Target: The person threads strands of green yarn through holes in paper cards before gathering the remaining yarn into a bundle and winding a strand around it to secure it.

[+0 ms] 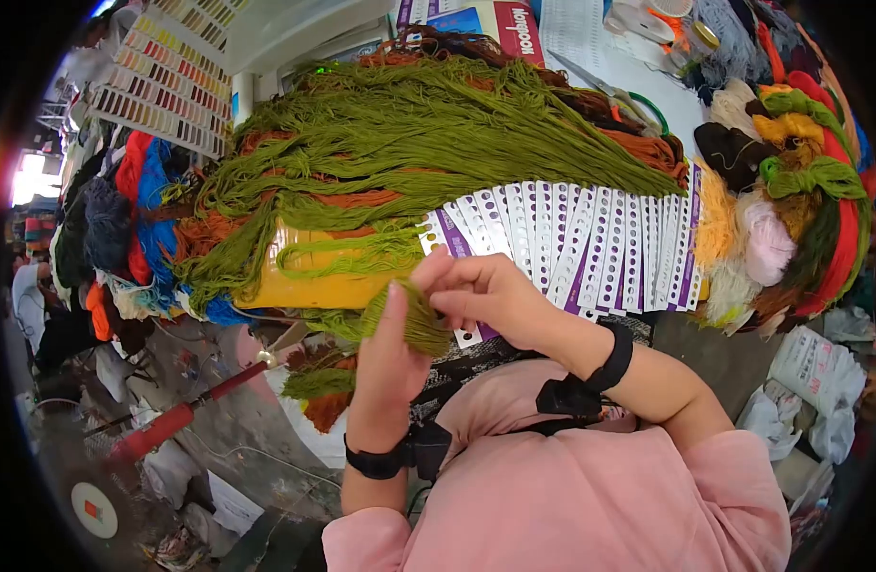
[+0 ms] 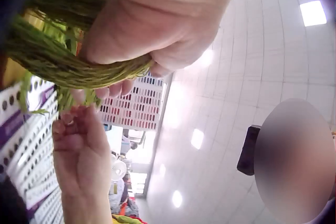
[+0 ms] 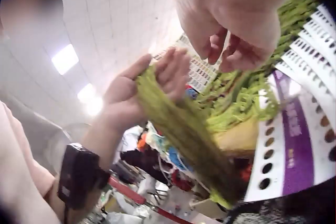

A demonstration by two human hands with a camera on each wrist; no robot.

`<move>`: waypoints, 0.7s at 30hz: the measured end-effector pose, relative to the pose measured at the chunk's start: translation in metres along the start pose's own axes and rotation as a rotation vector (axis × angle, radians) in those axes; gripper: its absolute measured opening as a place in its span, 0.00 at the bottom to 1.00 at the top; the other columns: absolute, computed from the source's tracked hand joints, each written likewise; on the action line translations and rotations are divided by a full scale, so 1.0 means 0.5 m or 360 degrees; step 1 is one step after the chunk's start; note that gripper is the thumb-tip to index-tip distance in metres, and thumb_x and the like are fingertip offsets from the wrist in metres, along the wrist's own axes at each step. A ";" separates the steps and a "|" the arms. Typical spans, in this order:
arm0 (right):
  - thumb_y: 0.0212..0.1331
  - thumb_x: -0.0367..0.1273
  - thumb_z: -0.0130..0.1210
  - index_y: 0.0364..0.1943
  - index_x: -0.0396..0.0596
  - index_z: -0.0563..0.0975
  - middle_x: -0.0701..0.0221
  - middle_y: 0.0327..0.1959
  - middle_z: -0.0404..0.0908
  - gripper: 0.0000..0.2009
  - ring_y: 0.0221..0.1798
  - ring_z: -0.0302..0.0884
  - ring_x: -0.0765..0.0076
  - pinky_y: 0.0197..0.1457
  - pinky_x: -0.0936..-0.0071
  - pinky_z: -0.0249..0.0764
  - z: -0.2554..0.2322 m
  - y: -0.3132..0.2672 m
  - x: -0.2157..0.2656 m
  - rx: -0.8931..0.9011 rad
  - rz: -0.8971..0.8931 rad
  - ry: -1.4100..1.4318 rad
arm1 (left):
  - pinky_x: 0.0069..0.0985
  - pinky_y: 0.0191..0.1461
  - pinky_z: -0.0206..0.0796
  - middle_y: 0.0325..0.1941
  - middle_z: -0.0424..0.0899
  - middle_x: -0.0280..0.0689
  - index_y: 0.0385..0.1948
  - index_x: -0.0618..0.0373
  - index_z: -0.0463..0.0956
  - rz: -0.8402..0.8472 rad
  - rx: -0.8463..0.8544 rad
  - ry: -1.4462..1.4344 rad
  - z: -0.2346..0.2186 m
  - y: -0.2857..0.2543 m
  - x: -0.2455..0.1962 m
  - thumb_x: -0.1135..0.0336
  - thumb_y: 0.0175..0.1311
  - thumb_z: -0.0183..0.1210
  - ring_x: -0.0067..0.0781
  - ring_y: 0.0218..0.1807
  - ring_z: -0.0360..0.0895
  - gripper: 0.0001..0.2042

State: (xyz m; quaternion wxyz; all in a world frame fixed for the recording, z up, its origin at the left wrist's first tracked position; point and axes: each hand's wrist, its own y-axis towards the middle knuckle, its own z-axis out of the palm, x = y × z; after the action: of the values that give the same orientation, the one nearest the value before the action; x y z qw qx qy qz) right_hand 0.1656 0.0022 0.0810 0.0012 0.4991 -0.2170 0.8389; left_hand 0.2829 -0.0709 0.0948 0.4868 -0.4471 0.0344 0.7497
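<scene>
A looped hank of green thread [image 1: 421, 329] hangs over my left hand [image 1: 392, 367], which holds it between thumb and fingers. In the right wrist view the left palm [image 3: 128, 95] faces up with the hank [image 3: 173, 113] trailing down. My right hand [image 1: 500, 303] is close beside it, fingers bent. Its thumb and fingertips pinch at loose green strands by the hank, as the left wrist view of the right hand [image 2: 81, 150] shows. Just beyond the hands, a large pile of green thread [image 1: 438, 133] covers much of the table, with rust-brown thread [image 1: 209, 238] beneath.
White punched thread cards [image 1: 571, 238] fan out at the right hand's far side. A yellow surface [image 1: 304, 272] shows under the thread. Scissors [image 1: 609, 91] lie at the back, near colour sample charts [image 1: 171, 76]. Bundles of coloured thread [image 1: 814, 191] stand at the right edge.
</scene>
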 end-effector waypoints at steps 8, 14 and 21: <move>0.48 0.27 0.52 0.24 0.39 0.75 0.69 0.23 0.75 0.04 0.18 0.70 0.82 0.19 0.87 0.63 -0.025 -0.043 0.013 -0.0007 0.0016 0.0340 | 0.24 0.45 0.63 0.40 0.73 0.42 0.48 0.71 0.62 0.0102 -0.0058 0.0107 0.046 -0.025 0.014 0.60 0.62 0.39 0.29 0.41 0.71 0.21; 0.51 0.27 0.48 0.28 0.39 0.75 0.65 0.33 0.75 0.06 0.20 0.72 0.78 0.21 0.86 0.66 -0.029 -0.065 0.036 0.0117 0.0062 0.0403 | 0.24 0.46 0.63 0.41 0.73 0.41 0.43 0.70 0.67 0.0175 -0.0086 -0.0030 0.040 -0.030 0.029 0.69 0.58 0.46 0.27 0.42 0.70 0.15; 0.53 0.30 0.46 0.37 0.41 0.72 0.69 0.28 0.74 0.09 0.25 0.73 0.77 0.24 0.85 0.67 -0.019 -0.076 0.049 0.0123 0.0161 0.0368 | 0.24 0.46 0.63 0.42 0.72 0.41 0.44 0.69 0.65 0.0125 -0.0079 -0.0096 0.048 -0.031 0.028 0.66 0.60 0.43 0.28 0.43 0.70 0.16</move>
State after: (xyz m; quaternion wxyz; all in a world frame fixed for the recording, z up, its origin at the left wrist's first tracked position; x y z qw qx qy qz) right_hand 0.1534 0.0349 0.1116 -0.0353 0.3872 -0.2077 0.8976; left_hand 0.2774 -0.0416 0.1053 0.4466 -0.4345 0.0186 0.7819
